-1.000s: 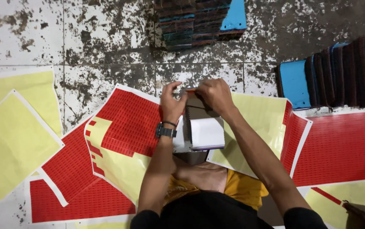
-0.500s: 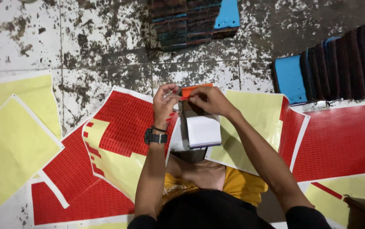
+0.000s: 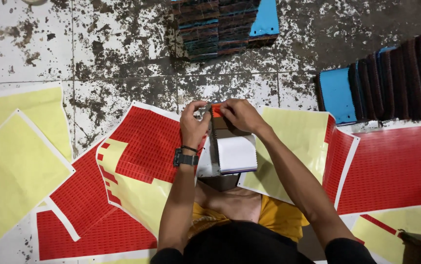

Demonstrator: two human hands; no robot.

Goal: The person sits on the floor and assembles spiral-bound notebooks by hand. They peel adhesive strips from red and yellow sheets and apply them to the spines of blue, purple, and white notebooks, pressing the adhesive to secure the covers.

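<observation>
**Red sticker goes onto the card's top edge**

Seated on a stained tile floor [image 3: 122, 49], a person presses a small red sticker [image 3: 216, 109] against the top of a swatch card [image 3: 232, 146] held upright in the lap. The left hand [image 3: 194, 123], a black watch [image 3: 185, 159] on its wrist, is closed in a pinch at the card's upper left corner; the right hand [image 3: 237, 115] curls over the top edge, fingertips on the sticker. A second ago both hands cupped the card with no red showing between them; half a second ago an orange-red strip appeared at the fingertips, and now it sits flat on the card's edge, which suggests the label is being smoothed down rather than carried. Peeled red sheets [image 3: 142, 142], some stripped to their yellow backing [image 3: 20, 166], fan out on both sides. Bundles of blue-backed cards [image 3: 386, 73] lie to the right, and another stack [image 3: 225, 24] lies ahead.
</observation>
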